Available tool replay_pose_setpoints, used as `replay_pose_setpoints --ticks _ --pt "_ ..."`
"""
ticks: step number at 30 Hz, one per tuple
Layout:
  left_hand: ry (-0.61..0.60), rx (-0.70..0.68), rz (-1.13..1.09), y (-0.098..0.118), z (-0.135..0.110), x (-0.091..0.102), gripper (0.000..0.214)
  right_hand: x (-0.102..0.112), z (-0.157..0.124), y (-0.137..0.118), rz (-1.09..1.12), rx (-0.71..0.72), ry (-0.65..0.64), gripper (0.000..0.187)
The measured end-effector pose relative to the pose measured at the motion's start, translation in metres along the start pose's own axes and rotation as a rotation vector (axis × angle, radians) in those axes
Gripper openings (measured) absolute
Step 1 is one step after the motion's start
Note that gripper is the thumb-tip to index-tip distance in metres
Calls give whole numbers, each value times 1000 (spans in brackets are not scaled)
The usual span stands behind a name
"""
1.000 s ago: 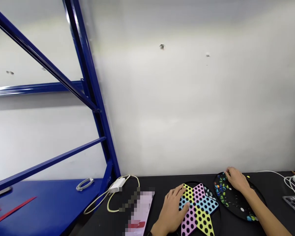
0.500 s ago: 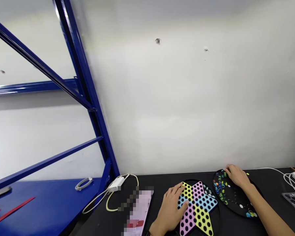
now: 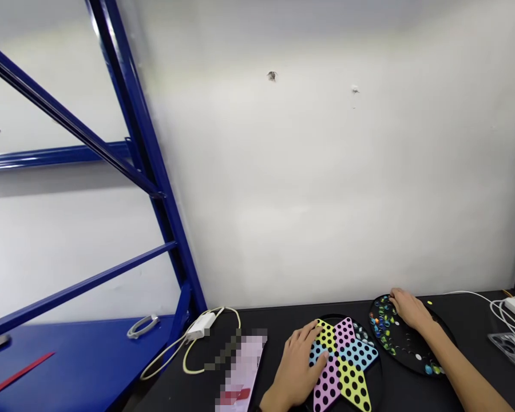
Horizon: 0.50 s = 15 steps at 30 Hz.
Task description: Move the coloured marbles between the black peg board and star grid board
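A star-shaped game board (image 3: pixel 347 360) with yellow, pink and blue perforated points lies on the black table (image 3: pixel 283 320). My left hand (image 3: pixel 298 363) rests flat on its left side, fingers spread. To the right sits a round black tray (image 3: pixel 412 349) holding several coloured marbles (image 3: pixel 380 326). My right hand (image 3: pixel 407 309) lies over the tray's far part, fingers curled down among the marbles; what they hold, if anything, is hidden.
A white charger with a coiled cable (image 3: pixel 201 332) lies left of the board. A blue metal rack (image 3: pixel 146 171) stands at the left, with a blue shelf (image 3: pixel 68 366). White cables (image 3: pixel 504 309) and a clear tray (image 3: pixel 512 346) sit at the right edge.
The view has drifted slightly; both hands stay in place, the left on the board and the right over the marbles.
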<state>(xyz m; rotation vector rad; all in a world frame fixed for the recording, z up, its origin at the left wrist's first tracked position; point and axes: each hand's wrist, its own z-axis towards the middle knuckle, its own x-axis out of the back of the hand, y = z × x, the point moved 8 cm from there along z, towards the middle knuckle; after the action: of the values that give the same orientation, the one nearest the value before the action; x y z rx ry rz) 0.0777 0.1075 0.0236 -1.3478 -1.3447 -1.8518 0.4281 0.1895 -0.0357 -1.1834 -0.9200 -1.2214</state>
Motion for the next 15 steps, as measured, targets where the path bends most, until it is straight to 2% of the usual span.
replay_pose_setpoints --ticks 7,12,14,15 --pt "-6 4 3 -3 0 -2 56 2 -6 -6 74 17 36 23" --pt "18 5 -6 -5 0 -1 55 12 -8 -8 168 30 100 22" --pt "28 5 -18 -7 1 -1 54 24 -9 -3 362 -18 175 25" --pt "30 5 -23 -7 2 -1 53 31 -11 2 548 -68 219 27"
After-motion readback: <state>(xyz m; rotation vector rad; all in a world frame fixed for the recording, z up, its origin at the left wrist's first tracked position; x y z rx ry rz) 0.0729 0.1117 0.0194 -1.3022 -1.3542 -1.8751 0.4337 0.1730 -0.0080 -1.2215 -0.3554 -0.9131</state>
